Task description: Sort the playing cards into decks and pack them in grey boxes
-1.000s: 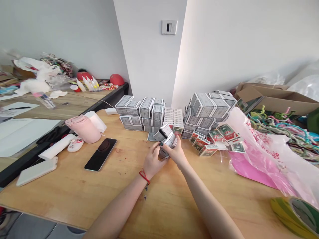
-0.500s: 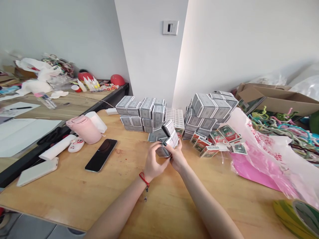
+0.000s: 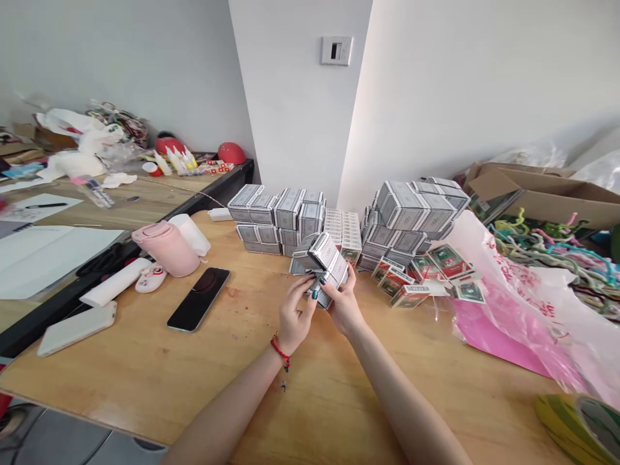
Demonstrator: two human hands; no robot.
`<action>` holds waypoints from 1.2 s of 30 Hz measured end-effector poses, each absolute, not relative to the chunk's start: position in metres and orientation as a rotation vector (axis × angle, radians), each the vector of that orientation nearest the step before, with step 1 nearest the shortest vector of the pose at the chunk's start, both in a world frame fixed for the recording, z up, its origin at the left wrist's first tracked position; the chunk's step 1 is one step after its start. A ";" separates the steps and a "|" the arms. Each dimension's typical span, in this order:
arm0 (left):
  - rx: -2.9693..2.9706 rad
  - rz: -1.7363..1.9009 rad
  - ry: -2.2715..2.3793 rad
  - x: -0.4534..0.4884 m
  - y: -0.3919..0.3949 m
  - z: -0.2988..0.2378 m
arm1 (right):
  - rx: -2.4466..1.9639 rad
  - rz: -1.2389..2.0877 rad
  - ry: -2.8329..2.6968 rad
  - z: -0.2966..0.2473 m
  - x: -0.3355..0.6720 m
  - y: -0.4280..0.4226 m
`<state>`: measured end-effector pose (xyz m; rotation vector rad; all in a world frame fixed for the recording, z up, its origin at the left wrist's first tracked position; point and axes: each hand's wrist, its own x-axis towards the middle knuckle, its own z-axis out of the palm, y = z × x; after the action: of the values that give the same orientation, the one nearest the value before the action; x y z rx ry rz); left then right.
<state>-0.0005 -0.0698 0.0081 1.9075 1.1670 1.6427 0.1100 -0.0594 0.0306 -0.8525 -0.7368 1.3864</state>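
Both my hands are raised over the wooden table (image 3: pixel 145 374), holding a small bundle of grey-patterned cardboard boxes (image 3: pixel 323 253) between them. My left hand (image 3: pixel 294 313), with a red string bracelet, grips the bundle's near side. My right hand (image 3: pixel 345 305) presses against its other side, and my fingers hide part of it. Just behind the hands stand two stacks of matching grey boxes (image 3: pixel 276 219) (image 3: pixel 407 216). A pale stack of boxes (image 3: pixel 343 229) sits between them. Red-and-green labelled boxes (image 3: pixel 409 296) lie loose to the right.
A black phone (image 3: pixel 198 298) and a pink flask (image 3: pixel 165 248) lie left of my hands. To the right are a pink plastic bag (image 3: pixel 504 310), a cardboard carton (image 3: pixel 527 197), colourful pipe cleaners (image 3: pixel 547 242) and a tape roll (image 3: pixel 576 426). A cluttered second table (image 3: pixel 121 194) stands at the left.
The bundle has turned in my hands, with its upper box now tilted up and toward me. My left hand has shifted its hold slightly. The view has drifted a little to the right.
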 end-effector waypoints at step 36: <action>1.246 1.459 0.911 0.010 -0.074 -0.002 | -0.765 1.392 -0.716 0.036 0.111 -0.061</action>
<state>0.0095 -0.0736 -0.0017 1.2464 0.9107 1.4595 0.1110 -0.0607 0.0365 -0.7654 -0.7158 1.3920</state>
